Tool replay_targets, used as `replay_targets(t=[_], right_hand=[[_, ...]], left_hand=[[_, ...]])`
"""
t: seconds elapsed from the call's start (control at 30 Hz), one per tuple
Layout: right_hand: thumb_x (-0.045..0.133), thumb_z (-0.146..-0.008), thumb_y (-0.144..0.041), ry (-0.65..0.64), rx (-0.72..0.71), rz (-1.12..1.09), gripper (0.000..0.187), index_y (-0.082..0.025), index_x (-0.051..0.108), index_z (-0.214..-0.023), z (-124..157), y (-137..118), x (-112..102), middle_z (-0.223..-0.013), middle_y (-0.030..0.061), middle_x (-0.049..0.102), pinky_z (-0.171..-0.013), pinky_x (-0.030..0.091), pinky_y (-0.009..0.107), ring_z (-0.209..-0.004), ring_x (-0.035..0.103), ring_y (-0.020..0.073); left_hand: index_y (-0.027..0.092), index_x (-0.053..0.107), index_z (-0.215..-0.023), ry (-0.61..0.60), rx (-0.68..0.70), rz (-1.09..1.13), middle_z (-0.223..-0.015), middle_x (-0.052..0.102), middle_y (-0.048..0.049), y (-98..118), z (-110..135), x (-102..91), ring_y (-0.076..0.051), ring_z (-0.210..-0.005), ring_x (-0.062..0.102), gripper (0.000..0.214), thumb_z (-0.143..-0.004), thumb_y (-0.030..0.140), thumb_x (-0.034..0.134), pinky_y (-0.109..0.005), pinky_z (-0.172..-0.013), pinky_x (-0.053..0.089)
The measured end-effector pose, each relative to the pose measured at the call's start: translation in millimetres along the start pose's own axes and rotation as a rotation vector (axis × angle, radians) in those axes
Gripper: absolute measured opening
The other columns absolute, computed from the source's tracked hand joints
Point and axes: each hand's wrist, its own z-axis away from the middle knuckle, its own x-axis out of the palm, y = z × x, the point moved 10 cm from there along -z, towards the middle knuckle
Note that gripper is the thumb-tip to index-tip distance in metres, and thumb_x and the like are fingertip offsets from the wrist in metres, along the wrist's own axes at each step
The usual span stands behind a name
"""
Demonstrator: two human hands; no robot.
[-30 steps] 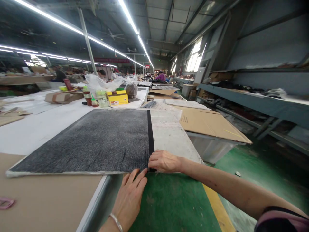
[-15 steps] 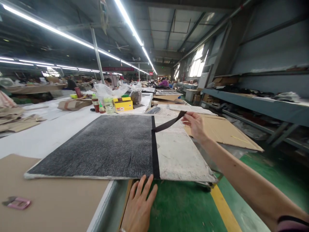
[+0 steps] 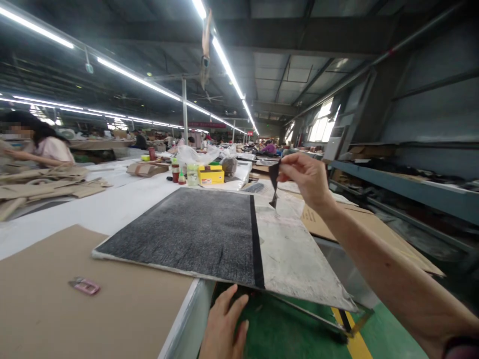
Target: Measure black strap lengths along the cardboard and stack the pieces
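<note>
Between the thumb and fingers of my right hand (image 3: 307,180) hangs a short black strip (image 3: 274,180), raised over the pale, worn board (image 3: 299,259). Its lower end dangles above the board's far part. A speckled dark grey sheet (image 3: 179,234) lies flat on the left of that board. Along the sheet's right edge runs a straight black band (image 3: 257,249). Low in the view, my left hand (image 3: 226,324) is at the board's front edge, fingers apart and holding nothing. Whether its fingertips touch the edge, I cannot tell.
Pink-handled thread snips (image 3: 87,286) rest on the brown sheet (image 3: 48,279) at left. Small bottles and a yellow box (image 3: 211,175) stand behind the board. A person (image 3: 45,139) works beside tan pieces (image 3: 56,187) at far left. Flat cardboard (image 3: 359,224) lies to the right.
The black strip has come away from the band and now hangs from my right hand. My left hand has drawn slightly back from the sheet. The view has turned left.
</note>
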Motion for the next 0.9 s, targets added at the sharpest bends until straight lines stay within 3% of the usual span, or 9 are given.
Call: replay_targets(t=[0.07,0.1,0.17,0.3,0.4,0.5,0.6,0.7,0.9], right_hand=[[0.063,-0.081,-0.024,-0.275,0.091,-0.049,0.012,-0.014,0.060,-0.087,27.0,-21.2,71.5,-0.060,-0.0025,0.061,-0.050,0.050,0.018,-0.050,0.060,0.0084],[0.062,-0.082,-0.024,-0.406,0.131,-0.092,0.011,-0.014,0.060,-0.088,44.0,-33.1,106.7,-0.062,-0.0025,0.061,-0.051,0.050,0.018,-0.052,0.060,0.0081],[0.059,-0.083,-0.023,-0.641,0.182,-0.182,0.008,-0.016,0.060,-0.088,79.3,-59.6,172.3,-0.064,-0.0027,0.061,-0.053,0.050,0.018,-0.055,0.061,0.0080],[0.052,-0.085,-0.016,-0.993,0.203,-0.309,0.013,-0.017,0.063,-0.093,138.4,-109.5,279.7,-0.061,-0.0034,0.059,-0.050,0.047,0.017,-0.053,0.058,0.0083],[0.045,-0.087,-0.012,-1.152,0.168,-0.353,0.023,-0.017,0.064,-0.098,169.6,-144.3,341.2,-0.056,-0.0044,0.055,-0.050,0.045,0.017,-0.049,0.056,0.0079],[0.042,-0.088,-0.011,-1.268,0.031,-0.366,0.030,-0.019,0.065,-0.105,199.4,-184.3,389.7,-0.056,-0.0037,0.056,-0.056,0.045,0.019,-0.053,0.056,0.0096],[0.043,-0.086,-0.008,-1.297,-0.168,-0.422,0.034,-0.022,0.066,-0.108,229.4,-227.2,423.9,-0.082,0.0018,0.067,-0.072,0.046,0.024,-0.076,0.061,0.0142],[0.045,-0.086,-0.010,-1.338,-0.315,-0.479,0.037,-0.024,0.063,-0.115,265.9,-262.5,448.8,-0.098,0.0048,0.066,-0.079,0.044,0.027,-0.088,0.059,0.0178],[0.051,-0.082,-0.009,-1.357,-0.298,-0.606,0.028,-0.022,0.064,-0.104,314.6,-300.1,490.3,-0.104,0.0045,0.057,-0.090,0.042,0.030,-0.098,0.054,0.0174]], left_hand=[[0.024,0.049,-0.125,0.068,-0.193,0.124,-0.118,0.063,-0.0089,-14.2,-6.7,-47.4,-0.017,-0.103,0.062,0.035,-0.091,0.030,0.042,-0.029,-0.082,0.053],[0.022,0.050,-0.123,0.146,-0.399,0.352,-0.113,0.064,-0.0091,-32.6,-4.6,-74.2,-0.018,-0.101,0.063,0.035,-0.091,0.035,0.042,-0.029,-0.082,0.053],[0.021,0.049,-0.120,0.340,-0.642,0.648,-0.116,0.062,-0.0102,-52.8,5.0,-131.3,-0.023,-0.108,0.059,0.048,-0.082,0.048,0.056,-0.034,-0.087,0.050],[0.021,0.050,-0.116,0.589,-0.685,0.574,-0.119,0.059,-0.0089,-58.6,33.8,-243.6,-0.026,-0.116,0.052,0.063,-0.064,0.049,0.072,-0.041,-0.097,0.041],[0.018,0.050,-0.110,0.694,-0.769,0.590,-0.104,0.066,-0.0090,-68.2,78.3,-287.3,-0.024,-0.100,0.061,0.061,-0.062,0.047,0.074,-0.038,-0.087,0.045],[0.017,0.050,-0.105,0.828,-0.869,0.588,-0.092,0.069,-0.0076,-74.6,132.1,-318.9,-0.021,-0.087,0.064,0.058,-0.062,0.046,0.075,-0.033,-0.076,0.048],[0.019,0.049,-0.105,0.955,-0.924,0.480,-0.093,0.069,-0.0062,-71.2,184.8,-352.1,-0.020,-0.088,0.064,0.056,-0.064,0.047,0.074,-0.031,-0.074,0.049],[0.019,0.049,-0.102,1.040,-1.021,0.352,-0.088,0.068,-0.0036,-67.8,237.4,-378.7,-0.019,-0.084,0.064,0.054,-0.063,0.048,0.074,-0.028,-0.071,0.049],[0.017,0.054,-0.095,1.101,-1.167,0.282,-0.074,0.068,-0.0004,-63.0,316.6,-408.3,-0.016,-0.073,0.062,0.048,-0.062,0.047,0.073,-0.026,-0.069,0.047]])
